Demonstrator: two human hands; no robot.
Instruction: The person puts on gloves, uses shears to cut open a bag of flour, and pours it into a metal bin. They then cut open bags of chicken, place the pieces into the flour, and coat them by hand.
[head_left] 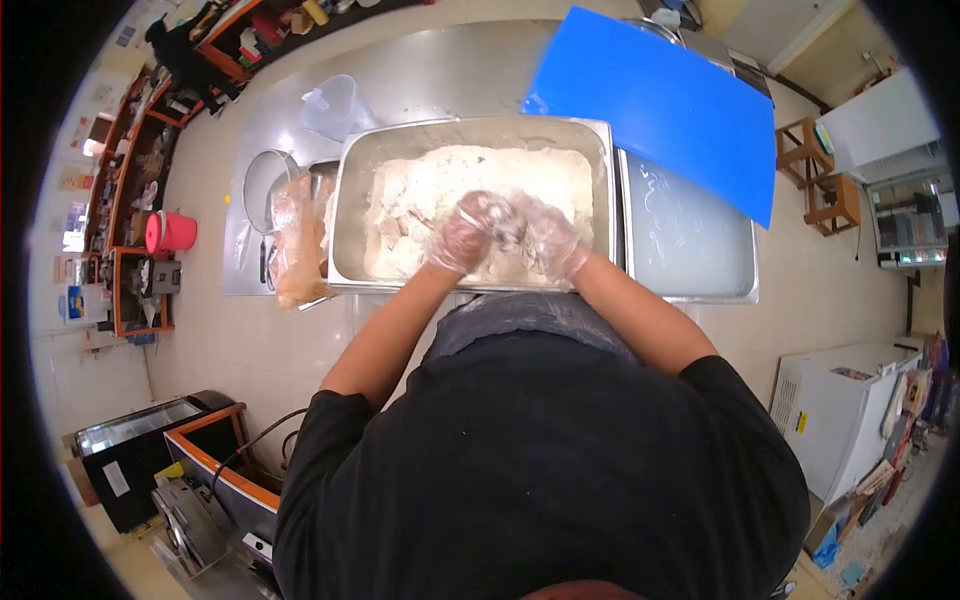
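A deep metal tray (352, 190) holds a bed of white flour (440, 165) with floury lumps (400, 240) toward its left side. Both hands wear clear plastic gloves dusted with flour. Over the near middle of the tray, my left hand (466, 230) and my right hand (552, 238) come close together with curled fingers. Between them is a flour-coated piece (508, 232), its kind not clear, and both hands close on it. The glove film and flour partly hide the fingertips.
Right of the flour tray stands a metal tray of cloudy liquid (690, 245), partly covered by a blue board (650, 105). To the left are a plastic bag (295, 240), a round strainer (262, 185) and a clear jug (335, 108). Another person (185, 55) stands far left.
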